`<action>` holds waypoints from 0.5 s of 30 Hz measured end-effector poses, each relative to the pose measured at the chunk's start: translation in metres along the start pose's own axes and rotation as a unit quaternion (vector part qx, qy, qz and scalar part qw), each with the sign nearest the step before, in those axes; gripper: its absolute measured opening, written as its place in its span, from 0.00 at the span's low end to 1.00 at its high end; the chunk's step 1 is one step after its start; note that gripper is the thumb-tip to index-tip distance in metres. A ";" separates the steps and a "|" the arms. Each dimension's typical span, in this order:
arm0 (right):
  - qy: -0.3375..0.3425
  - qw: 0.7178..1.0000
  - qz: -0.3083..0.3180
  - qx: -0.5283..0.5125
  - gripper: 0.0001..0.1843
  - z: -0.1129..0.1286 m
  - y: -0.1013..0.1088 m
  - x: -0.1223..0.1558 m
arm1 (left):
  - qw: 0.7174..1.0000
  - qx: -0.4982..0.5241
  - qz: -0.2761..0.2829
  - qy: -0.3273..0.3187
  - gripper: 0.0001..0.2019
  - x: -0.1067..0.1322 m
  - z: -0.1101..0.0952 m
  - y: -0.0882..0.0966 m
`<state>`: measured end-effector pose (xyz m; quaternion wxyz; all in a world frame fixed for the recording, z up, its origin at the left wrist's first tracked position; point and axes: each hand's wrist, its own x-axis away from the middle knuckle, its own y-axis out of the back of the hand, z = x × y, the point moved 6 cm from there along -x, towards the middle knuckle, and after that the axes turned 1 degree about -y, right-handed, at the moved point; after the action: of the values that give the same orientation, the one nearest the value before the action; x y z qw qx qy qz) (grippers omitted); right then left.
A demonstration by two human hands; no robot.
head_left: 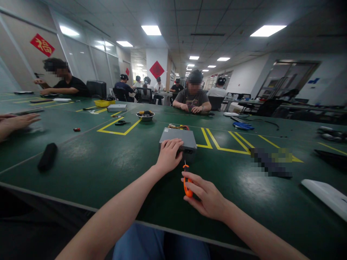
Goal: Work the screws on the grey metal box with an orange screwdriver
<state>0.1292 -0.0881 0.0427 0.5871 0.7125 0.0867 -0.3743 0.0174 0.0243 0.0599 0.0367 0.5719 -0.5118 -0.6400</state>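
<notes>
A long green desk [81, 169] stretches before us, marked with yellow tape lines [119, 132]. One flat grey metal case [177, 139] lies ahead of us, and our left hand [169, 156] rests open, palm down, on its near edge without gripping. Our right hand [204, 195] clasps one orange-handled screwdriver [187, 184], its thin shaft pointing up, close to the case.

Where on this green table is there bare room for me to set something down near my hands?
Bare green mat lies between the black pouch and the grey metal box, left of your left hand. Another patch lies between your right hand and the white panel. It is crowded at the box, with both hands, the orange-handled screwdriver and wires behind it.
</notes>
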 end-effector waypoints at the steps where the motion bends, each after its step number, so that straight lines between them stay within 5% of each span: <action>1: -0.001 1.000 0.015 0.008 0.20 0.000 -0.001 -0.001 | 1.000 0.001 0.000 0.001 0.17 0.000 0.000 0.000; 11: 0.024 0.999 -0.034 0.022 0.19 0.004 0.002 -0.001 | 1.000 0.000 -0.010 -0.004 0.16 0.001 0.001 -0.001; 15: 0.010 1.000 0.000 0.016 0.19 0.003 -0.001 -0.002 | 1.000 -0.005 -0.002 -0.001 0.16 0.002 0.001 -0.003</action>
<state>0.1257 -0.0895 0.0435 0.5750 0.7254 0.0869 -0.3683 0.0174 0.0255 0.0567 0.0372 0.5724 -0.5074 -0.6430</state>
